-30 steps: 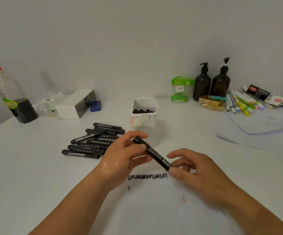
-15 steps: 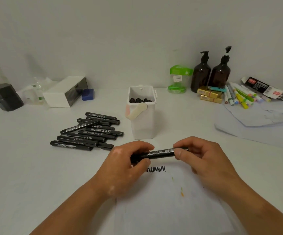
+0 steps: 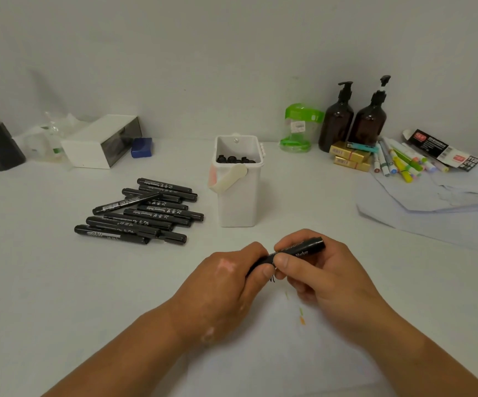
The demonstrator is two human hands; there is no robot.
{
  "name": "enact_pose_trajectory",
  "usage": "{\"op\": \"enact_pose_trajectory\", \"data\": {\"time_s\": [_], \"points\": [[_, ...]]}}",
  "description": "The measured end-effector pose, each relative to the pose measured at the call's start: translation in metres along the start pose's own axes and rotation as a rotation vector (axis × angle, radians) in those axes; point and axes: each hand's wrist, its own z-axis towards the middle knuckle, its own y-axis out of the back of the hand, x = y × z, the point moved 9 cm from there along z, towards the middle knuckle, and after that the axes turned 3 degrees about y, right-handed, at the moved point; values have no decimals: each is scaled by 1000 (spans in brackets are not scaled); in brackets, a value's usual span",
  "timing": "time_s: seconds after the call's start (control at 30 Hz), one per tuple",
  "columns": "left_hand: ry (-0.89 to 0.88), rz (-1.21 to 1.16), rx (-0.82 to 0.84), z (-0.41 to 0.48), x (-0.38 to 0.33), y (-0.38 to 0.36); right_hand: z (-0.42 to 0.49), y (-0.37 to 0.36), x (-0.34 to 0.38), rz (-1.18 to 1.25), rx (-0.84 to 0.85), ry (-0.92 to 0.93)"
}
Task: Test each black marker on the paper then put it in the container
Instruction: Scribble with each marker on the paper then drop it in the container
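The white bench (image 3: 60,282) runs back to a plain wall. At its near edge lies a sheet of paper (image 3: 275,362), under both forearms. Over the far end of that sheet the two hands meet. The left hand (image 3: 226,279) has its fingers curled round one end of a black marker (image 3: 298,250). The right hand (image 3: 326,270) pinches the barrel between thumb and bent fingers, so both are gripping the one marker. It is held above the paper, its free end tilted up to the right, just in front of the container (image 3: 237,202).

Pale sheets (image 3: 432,207) lie rumpled on the right of the bench. The container stands upright at the centre, white, with its handle hanging down the front and dark marker ends (image 3: 235,159) showing inside. Left of it, flat on the bench, is a loose pile (image 3: 140,213) of black markers, some stacked crosswise. Behind that pile lies a white box (image 3: 100,141).

Two brown pump bottles (image 3: 336,118) stand by the wall on the right, beside a clear jar (image 3: 298,127) with a green lid. In front of the bottles are small gold boxes (image 3: 349,156) and a bunch of coloured pens (image 3: 398,161). A blue block (image 3: 141,147) sits by the white box.

Between the hands a bit of black scribble (image 3: 273,278) shows on the paper.
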Motion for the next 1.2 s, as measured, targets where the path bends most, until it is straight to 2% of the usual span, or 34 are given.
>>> {"op": "enact_pose_trajectory", "data": {"time_s": [0.23,0.83,0.97,1.1,1.2], "points": [[5,-49,-1,0,-9,-2,0,-5,-3,42,45,-34],[-10,-98,7,-2,-14,2,-1,-6,6,62,114,47],[-17,-111,-44,-2,-14,6,-1,-5,11,69,124,89],[-17,-78,-52,-2,-9,-1,0,2,12,-1,16,113],[77,-25,-95,-2,11,3,5,29,10,175,-185,111]]}}
